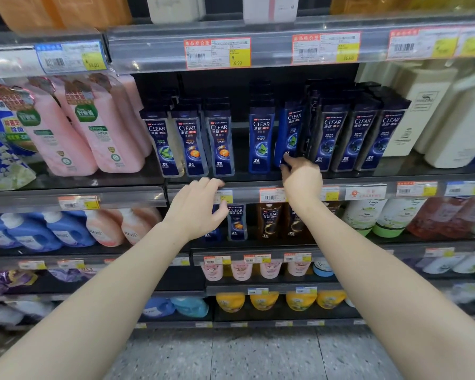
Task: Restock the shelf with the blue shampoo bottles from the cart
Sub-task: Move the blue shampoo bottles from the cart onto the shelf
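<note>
My right hand (302, 179) grips the bottom of a blue shampoo bottle (290, 130) that leans slightly on the middle shelf (368, 171). Another blue bottle (260, 141) stands upright just to its left. Dark blue bottles (359, 133) crowd close on the right. My left hand (196, 207) hovers with loosely curled fingers in front of the shelf's price rail (247, 194) and holds nothing. The cart is out of view.
Clear-bodied shampoo bottles (189, 144) stand left of a gap on the same shelf. Pink bottles (93, 127) fill the far left, white bottles (436, 113) the far right. Lower shelves hold more bottles and pouches. Speckled floor (244, 355) lies below.
</note>
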The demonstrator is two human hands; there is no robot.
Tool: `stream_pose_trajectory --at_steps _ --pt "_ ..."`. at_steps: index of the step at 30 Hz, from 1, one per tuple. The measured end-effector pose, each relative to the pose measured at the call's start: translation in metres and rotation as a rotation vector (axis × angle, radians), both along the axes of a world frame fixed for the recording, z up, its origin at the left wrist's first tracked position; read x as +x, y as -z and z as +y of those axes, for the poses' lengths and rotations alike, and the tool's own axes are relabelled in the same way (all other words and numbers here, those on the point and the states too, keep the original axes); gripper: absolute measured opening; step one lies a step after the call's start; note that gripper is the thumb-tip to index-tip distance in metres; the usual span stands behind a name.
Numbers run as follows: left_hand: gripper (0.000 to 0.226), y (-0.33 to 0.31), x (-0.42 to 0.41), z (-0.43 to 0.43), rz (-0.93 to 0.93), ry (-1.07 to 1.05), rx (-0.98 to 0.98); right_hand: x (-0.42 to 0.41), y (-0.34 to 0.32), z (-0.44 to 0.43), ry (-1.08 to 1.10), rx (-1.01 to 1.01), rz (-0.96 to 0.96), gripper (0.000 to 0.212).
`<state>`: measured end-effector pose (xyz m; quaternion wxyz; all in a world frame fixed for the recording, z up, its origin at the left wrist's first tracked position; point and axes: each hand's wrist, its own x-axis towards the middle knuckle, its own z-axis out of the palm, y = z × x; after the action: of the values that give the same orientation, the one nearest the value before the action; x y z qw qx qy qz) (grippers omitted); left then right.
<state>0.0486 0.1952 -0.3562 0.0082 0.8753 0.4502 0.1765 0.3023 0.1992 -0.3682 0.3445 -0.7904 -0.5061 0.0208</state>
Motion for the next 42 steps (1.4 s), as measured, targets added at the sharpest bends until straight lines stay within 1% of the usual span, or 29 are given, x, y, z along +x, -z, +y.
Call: stream_pose_trajectory --at_steps 2,4,10,12,15,17,20,22,24,30,32,35,39,42 --pt "0.049 0.002 0.000 -0.002 -0.009 0.000 -0.005 0.000 -0.002 0.001 0.012 -0.100 -0.058 0.040" --pt "0.049 0.003 -0.001 -0.003 -0.008 0.000 -0.001 0.000 -0.004 0.003 0.020 -0.177 -0.075 0.045" --pt "0.052 0.002 -0.003 -0.007 -0.006 -0.008 0.002 0.004 -0.010 0.008 0.057 -0.282 -0.029 0.058" --pt "0.052 0.002 -0.004 -0.007 -0.005 -0.017 0.004 0.004 -0.011 0.009 0.058 -0.261 -0.009 0.055" --pt "0.052 0.003 -0.006 -0.008 -0.011 -0.032 0.003 0.003 -0.009 0.007 0.023 -0.169 0.071 0.045" --pt "0.051 0.003 -0.007 -0.009 -0.011 -0.038 -0.001 0.004 -0.006 0.002 -0.026 -0.080 0.134 0.046" --pt "0.052 0.004 -0.009 -0.011 -0.004 -0.048 -0.008 0.002 0.001 -0.010 -0.101 0.118 0.206 0.046" --pt "0.052 0.004 -0.010 -0.013 -0.001 -0.051 -0.016 0.000 0.001 -0.017 -0.093 0.171 0.296 0.047" --pt "0.053 0.004 -0.012 -0.015 -0.001 -0.045 -0.022 -0.003 -0.001 -0.024 -0.075 0.175 0.323 0.049" --pt "0.054 0.003 -0.016 -0.024 0.039 -0.017 -0.027 -0.019 -0.011 -0.049 -0.024 0.185 0.276 0.048" --pt "0.055 0.005 -0.020 -0.027 0.052 -0.006 -0.025 -0.029 -0.010 -0.061 -0.023 0.185 0.252 0.048" --pt "0.056 0.009 -0.030 -0.032 0.094 0.004 -0.024 -0.047 -0.005 -0.082 -0.040 0.169 0.266 0.048" --pt "0.058 0.016 -0.050 -0.041 0.119 0.000 -0.052 -0.081 -0.001 -0.109 -0.055 0.115 0.155 0.046" --pt "0.059 0.020 -0.072 -0.051 0.152 -0.031 -0.067 -0.112 0.002 -0.126 -0.118 0.063 0.092 0.047"
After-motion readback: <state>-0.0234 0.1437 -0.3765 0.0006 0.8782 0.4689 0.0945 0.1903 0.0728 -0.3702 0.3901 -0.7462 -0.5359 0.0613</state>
